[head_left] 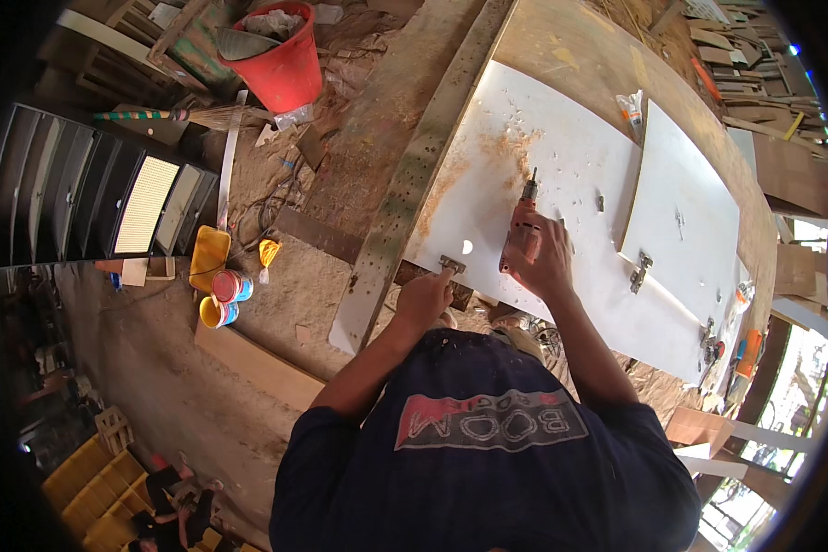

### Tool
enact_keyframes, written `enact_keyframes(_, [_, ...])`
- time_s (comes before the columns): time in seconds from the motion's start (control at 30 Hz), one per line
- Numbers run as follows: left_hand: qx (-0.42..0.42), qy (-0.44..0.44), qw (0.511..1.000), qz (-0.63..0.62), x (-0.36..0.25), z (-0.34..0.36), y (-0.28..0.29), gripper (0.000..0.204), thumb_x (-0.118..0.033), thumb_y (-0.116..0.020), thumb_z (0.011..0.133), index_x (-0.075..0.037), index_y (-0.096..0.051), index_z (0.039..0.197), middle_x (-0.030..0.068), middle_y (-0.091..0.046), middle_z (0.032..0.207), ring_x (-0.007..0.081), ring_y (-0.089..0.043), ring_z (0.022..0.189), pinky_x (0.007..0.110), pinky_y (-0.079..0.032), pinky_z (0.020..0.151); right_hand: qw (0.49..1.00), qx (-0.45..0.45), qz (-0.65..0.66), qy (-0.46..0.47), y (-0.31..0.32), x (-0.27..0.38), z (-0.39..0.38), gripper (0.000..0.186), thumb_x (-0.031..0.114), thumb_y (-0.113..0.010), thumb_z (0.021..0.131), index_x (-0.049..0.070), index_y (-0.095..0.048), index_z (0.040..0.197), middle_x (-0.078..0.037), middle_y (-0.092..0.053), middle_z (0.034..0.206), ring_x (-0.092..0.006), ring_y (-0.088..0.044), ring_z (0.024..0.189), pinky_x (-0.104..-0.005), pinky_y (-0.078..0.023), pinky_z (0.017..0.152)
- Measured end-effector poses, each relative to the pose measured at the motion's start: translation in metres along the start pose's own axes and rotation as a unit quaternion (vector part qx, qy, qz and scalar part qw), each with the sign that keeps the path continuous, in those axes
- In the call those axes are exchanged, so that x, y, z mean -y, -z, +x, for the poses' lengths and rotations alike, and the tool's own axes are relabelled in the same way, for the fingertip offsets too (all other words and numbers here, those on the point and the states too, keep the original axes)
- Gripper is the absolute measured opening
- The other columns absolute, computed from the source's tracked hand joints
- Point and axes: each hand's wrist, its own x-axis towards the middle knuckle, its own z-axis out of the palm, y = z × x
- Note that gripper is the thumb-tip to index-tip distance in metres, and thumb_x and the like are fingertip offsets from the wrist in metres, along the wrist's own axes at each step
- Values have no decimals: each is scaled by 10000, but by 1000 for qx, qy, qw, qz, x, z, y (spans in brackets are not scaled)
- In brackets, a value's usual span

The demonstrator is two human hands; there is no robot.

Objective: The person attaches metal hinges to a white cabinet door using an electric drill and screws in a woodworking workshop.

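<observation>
A large white panel [575, 156] lies on the workbench in front of me, with wood shavings scattered over it. My right hand [545, 262] is wrapped round a reddish cordless drill [524, 225], which rests on the panel, its bit pointing away from me. At the panel's near left edge, my left hand [423, 299] is closed, its fingertips at a metal cabinet hinge [451, 265]. A round hole [466, 247] shows in the panel just beyond that hinge. Overlapping on the right is a second white panel [685, 184], with another hinge [641, 271] at its near corner.
A clear packet [631, 106] stands at the second panel's far corner. Tools, including an orange-handled one [750, 354], crowd the bench's right end. On the floor at left are a red bucket [281, 64], paint cans [219, 313] and a yellow container [210, 258]. Another person [179, 511] sits lower left.
</observation>
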Motion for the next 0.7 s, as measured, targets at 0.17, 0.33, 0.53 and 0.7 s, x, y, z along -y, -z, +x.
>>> enact_keyframes(0.17, [22, 11, 1000, -6, -8, 5, 9, 299, -201, -705, 912, -93, -651, 1186, 172, -719, 830, 387, -731, 799, 527, -589, 714, 959, 198, -34, -202, -6, -20, -52, 1210, 211, -855, 745, 197, -128, 1711, -208, -612, 1381, -438, -627, 1232, -560, -535, 992])
enact_keyframes(0.33, [23, 20, 999, -11, -14, 7, 16, 240, -194, -699, 911, -93, -648, 1123, 176, -714, 810, 392, -730, 775, 527, -589, 700, 966, 161, -33, -197, -12, -33, -55, 1208, 136, -783, 722, 206, -102, 1718, -237, -676, 1287, -461, -688, 1109, -541, -569, 942])
enact_keyframes(0.53, [-7, 1, 1000, -14, -2, 6, -1, 328, -210, -677, 915, -94, -671, 1222, 167, -730, 833, 388, -730, 790, 530, -584, 710, 947, 198, 188, -172, 72, -36, -49, 1087, 129, -806, 693, 119, -317, 1664, -250, -690, 1328, -390, -714, 1169, -454, -562, 1020])
enact_keyframes(0.7, [12, 20, 1000, -6, -4, 8, -1, 292, -191, -666, 923, -73, -680, 1190, 167, -738, 835, 377, -736, 793, 520, -589, 711, 892, 314, 284, -156, 135, 12, -37, 941, 68, -820, 679, 29, -501, 1563, -195, -682, 1391, -258, -649, 1286, -388, -493, 1115])
